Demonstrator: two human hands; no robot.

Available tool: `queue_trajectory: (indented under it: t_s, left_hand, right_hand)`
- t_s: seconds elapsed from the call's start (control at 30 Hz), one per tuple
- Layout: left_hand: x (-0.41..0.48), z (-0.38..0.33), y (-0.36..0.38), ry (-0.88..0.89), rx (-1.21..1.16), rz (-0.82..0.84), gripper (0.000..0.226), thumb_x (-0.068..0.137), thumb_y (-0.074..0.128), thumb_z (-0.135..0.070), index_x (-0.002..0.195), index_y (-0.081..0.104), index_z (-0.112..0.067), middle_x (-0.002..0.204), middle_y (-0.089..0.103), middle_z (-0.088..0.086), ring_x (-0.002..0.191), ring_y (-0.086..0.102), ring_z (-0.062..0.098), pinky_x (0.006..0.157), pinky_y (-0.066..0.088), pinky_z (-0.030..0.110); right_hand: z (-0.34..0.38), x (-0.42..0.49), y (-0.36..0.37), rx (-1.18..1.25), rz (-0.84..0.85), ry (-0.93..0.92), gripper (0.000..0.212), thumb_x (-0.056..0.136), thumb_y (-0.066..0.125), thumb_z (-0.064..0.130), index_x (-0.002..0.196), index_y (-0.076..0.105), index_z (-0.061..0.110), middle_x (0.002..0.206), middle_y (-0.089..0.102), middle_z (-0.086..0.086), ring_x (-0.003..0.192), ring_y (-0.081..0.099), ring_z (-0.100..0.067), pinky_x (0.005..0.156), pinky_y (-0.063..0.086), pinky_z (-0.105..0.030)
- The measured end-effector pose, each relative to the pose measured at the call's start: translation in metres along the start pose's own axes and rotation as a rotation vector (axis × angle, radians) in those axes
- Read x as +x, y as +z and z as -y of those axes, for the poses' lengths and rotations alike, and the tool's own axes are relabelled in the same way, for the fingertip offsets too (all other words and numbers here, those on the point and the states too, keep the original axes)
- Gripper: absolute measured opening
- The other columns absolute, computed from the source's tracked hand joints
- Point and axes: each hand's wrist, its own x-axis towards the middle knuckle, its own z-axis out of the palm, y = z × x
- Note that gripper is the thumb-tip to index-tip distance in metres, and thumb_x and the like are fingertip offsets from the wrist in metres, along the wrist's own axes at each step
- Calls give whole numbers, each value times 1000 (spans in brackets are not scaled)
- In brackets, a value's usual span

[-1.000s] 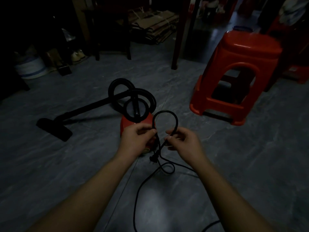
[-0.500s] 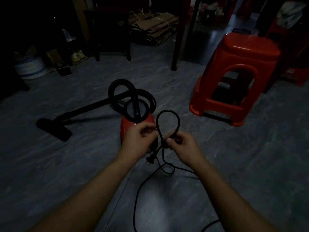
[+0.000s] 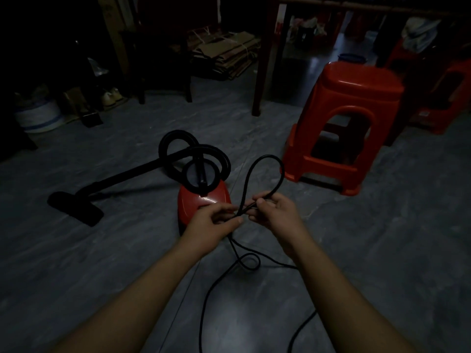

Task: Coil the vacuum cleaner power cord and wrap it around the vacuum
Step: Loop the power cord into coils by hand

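I read it thus: left hand (image 3: 212,221), right hand (image 3: 279,212) both curl fingers and pinch power cord (image 3: 281,173) at loop crossing, probably to fix first coil's size. Slack trails over floor (image 3: 356,250) beside red vacuum cleaner (image 3: 197,203).

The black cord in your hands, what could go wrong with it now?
The power cord loop is only pinched between the left hand and right hand, so it might spring open if either slips. The slack trailing below them curls into a small ring, which could tighten into a knot when pulled in.
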Motion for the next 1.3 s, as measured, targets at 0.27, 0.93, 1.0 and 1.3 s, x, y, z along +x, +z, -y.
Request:
queue_trajectory:
  t_s: [0.27, 0.93, 1.0, 1.3]
  left_hand:
    - [-3, -3, -4, 44, 84, -35, 22, 82, 76, -2, 89, 71, -22, 75, 71, -10, 69, 68, 4, 65, 56, 20]
    - [4, -8, -11, 43, 21, -226, 21, 86, 73, -7, 105, 71, -16, 80, 69, 1, 73, 74, 22, 63, 57, 23]
    - [4, -10, -12, 39, -3, -227, 23, 87, 72, -6, 107, 69, -18, 80, 68, 0, 71, 74, 21, 63, 57, 24]
    - [6, -14, -3, 12, -85, -198, 14, 86, 73, -4, 99, 72, -9, 86, 73, 12, 67, 73, 13, 61, 58, 22]
  right_hand:
    - [-1, 1, -2, -122, -70, -89, 14, 100, 50, 2, 96, 61, 8, 87, 75, -7, 73, 72, -9, 71, 59, -24]
    - [-7, 9, -16, -166, -131, 21, 11, 100, 53, 5, 102, 64, 4, 93, 72, -16, 76, 67, -19, 65, 61, -28]
    - [-7, 10, -16, -162, -146, 32, 10, 99, 55, 4, 104, 63, 2, 90, 72, -14, 73, 68, -18, 62, 60, -26]
    - [-16, 9, 3, 187, -7, 329, 8, 97, 54, -2, 104, 58, -2, 92, 71, -16, 78, 73, -21, 70, 63, -30]
